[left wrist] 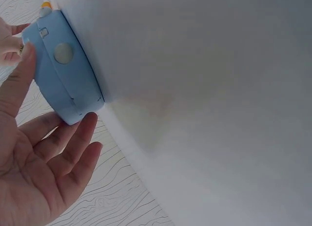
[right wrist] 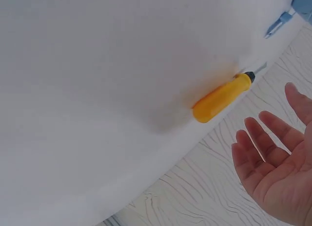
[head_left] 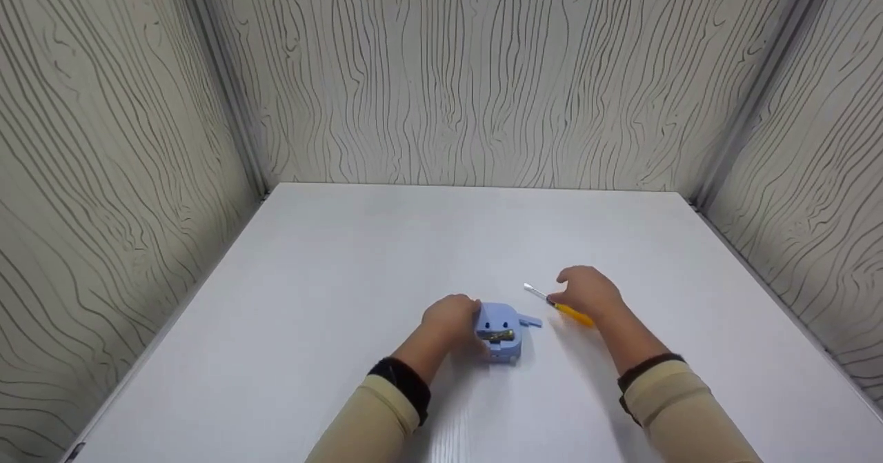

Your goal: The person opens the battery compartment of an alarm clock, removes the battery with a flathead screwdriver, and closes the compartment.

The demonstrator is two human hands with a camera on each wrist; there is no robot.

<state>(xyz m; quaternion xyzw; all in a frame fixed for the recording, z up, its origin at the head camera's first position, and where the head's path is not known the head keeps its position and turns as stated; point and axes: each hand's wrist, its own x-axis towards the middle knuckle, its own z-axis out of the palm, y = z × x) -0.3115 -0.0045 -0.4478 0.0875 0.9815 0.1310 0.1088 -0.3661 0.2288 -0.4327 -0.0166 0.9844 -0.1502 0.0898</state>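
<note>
- Nearest the front edge of the white table (head_left: 331,256), two arms in beige sleeves with black cuffs reach in from below.
- The left hand (head_left: 450,319) rests against the left side of a small light-blue plastic device with a rounded body (head_left: 501,330); in the left wrist view its fingers (left wrist: 73,143) are nearly straight and touch the device's rim, with the thumb along the upper edge, so it steadies the device without wrapping round it.
- The device lies near the middle of the table, somewhat toward the front edge, with a dark metal part on its top face.
- The right hand (head_left: 585,290) hovers just right of the device, fingers spread and relaxed, holding nothing.
- A screwdriver with a yellow plastic handle and thin metal shaft (right wrist: 223,97) lies flat on the table directly under that hand, handle nearest the palm, its long axis running from the wrist toward the far left, tip pointing away.
- The right hand is far nearer to the screwdriver than the left.
</note>
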